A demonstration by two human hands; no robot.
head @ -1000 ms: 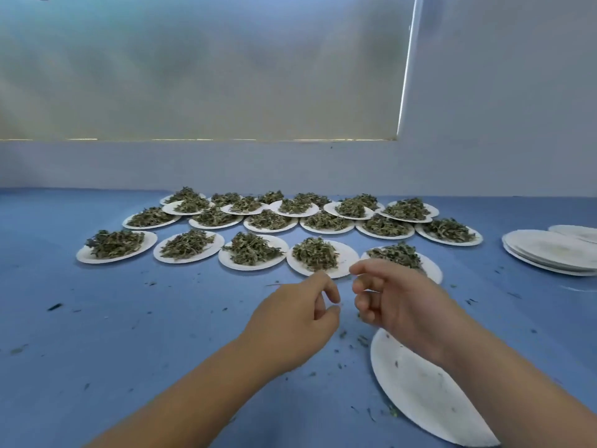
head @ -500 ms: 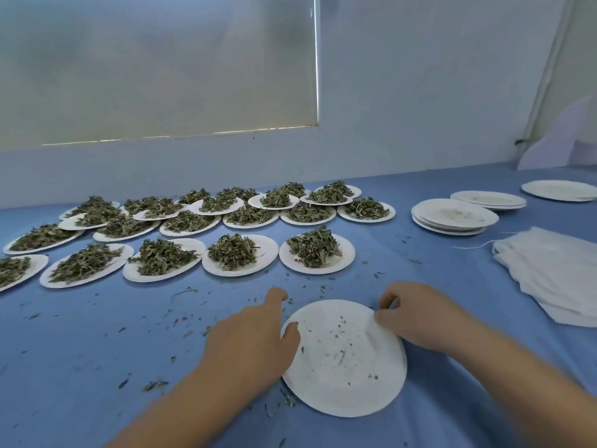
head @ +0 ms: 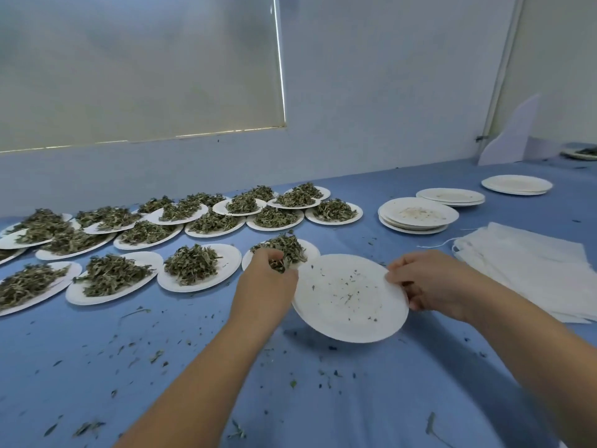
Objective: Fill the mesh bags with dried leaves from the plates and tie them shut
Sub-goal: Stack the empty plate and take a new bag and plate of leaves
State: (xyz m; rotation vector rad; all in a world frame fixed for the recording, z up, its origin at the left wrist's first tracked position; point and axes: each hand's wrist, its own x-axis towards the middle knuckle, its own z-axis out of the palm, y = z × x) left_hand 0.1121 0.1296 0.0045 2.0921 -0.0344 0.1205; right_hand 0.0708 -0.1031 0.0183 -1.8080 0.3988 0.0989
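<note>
An empty white paper plate with a few leaf crumbs hangs tilted just above the blue table. My right hand pinches its right rim. My left hand has curled fingers at its left rim, just in front of the nearest plate of dried leaves. Several more plates heaped with dried leaves spread in rows to the left and back. A flat stack of white mesh bags with a loose drawstring lies at the right, untouched.
Three stacks of empty plates stand at the back right. Leaf bits litter the blue tablecloth in front. A wall and a blind close off the far side.
The view swung right, bringing the mesh bags and empty stacks into sight. Both hands went to the empty plate's rims and lifted it, tilted, off the table.
</note>
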